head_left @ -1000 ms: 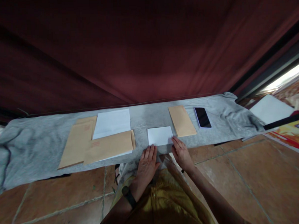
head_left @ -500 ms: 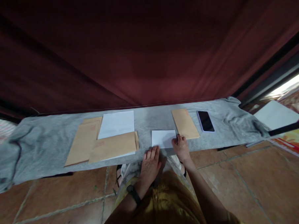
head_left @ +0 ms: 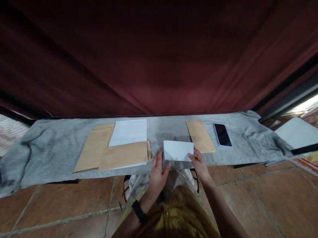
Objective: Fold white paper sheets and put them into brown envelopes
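Observation:
A folded white sheet (head_left: 178, 149) is lifted slightly above the grey cloth (head_left: 44, 152), tilted. My right hand (head_left: 199, 163) pinches its near right corner. My left hand (head_left: 158, 170), with a black wristband, is at the sheet's near left edge with fingers extended and thumb apart; I cannot see whether it touches the paper. A brown envelope (head_left: 200, 135) lies just right of the sheet. A black phone (head_left: 222, 134) lies beyond it to the right.
To the left lie two brown envelopes (head_left: 93, 150) (head_left: 123, 155) and a white sheet (head_left: 128, 132), overlapping. A dark red curtain (head_left: 156, 52) hangs behind the cloth. The floor is brown tile (head_left: 270, 198). White paper (head_left: 298, 131) and colourful print lie at the far right.
The folded white sheet lay flat on the cloth; my right hand has now gripped its corner and raised it. My left hand moved up beside its left edge.

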`<state>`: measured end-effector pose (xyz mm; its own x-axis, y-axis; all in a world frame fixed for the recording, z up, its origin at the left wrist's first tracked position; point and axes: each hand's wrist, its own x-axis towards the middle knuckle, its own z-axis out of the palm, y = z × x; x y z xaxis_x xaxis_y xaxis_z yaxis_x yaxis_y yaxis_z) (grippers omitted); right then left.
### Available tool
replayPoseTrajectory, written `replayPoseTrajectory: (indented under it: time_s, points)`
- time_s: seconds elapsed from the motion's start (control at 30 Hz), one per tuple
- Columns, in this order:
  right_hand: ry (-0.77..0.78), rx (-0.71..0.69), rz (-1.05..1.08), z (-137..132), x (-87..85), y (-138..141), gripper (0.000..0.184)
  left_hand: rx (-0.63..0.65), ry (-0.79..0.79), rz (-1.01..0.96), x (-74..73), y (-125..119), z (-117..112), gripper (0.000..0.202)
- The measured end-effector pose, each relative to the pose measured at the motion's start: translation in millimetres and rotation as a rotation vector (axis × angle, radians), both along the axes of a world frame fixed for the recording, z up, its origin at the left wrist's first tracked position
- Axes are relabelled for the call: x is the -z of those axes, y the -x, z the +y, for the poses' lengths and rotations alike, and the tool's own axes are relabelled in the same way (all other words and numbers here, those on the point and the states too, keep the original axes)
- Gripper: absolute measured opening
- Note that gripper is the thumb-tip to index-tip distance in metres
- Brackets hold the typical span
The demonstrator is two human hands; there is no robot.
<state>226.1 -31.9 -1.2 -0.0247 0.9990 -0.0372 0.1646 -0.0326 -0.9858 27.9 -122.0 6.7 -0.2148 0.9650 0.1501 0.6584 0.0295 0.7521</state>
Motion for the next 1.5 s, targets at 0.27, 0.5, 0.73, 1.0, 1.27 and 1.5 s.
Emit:
replayPoseTrajectory:
  time_s: [0.27, 0.5, 0.73, 1.0, 1.27, 1.5]
  points:
    - [0.245, -0.175, 0.38, -25.2, -7.8, -8.2, 0.041, -0.079, 0.105, -0.879, -28.0, 9.0, 25.6, 0.049]
    - [0.39, -0.22, 0.376, -32.9, -8.8, -15.3, 0.043, -0.102, 0.134, -0.893, -25.3, 13.4, 18.9, 0.044]
    - [0.444, -0.264, 0.339, -29.7, -12.3, -7.6, 0.046, -0.081, 0.121, -0.824, -25.6, 18.7, 15.5, 0.043]
    - [0.297, -0.051, 0.284, -7.2, -4.5, -4.0, 0.045, 0.115, -0.033, 0.126, -28.1, 72.2, -4.0, 0.064]
    - [0.228, 0.035, 0.195, 12.2, -7.2, -1.4, 0.046, 0.199, 0.088, 0.782, -31.8, 114.4, 2.1, 0.094]
    - [0.219, 0.049, 0.072, 24.9, 7.9, -0.7, 0.047, 0.448, 0.031, 0.851, -48.9, 77.0, 22.4, 0.085]
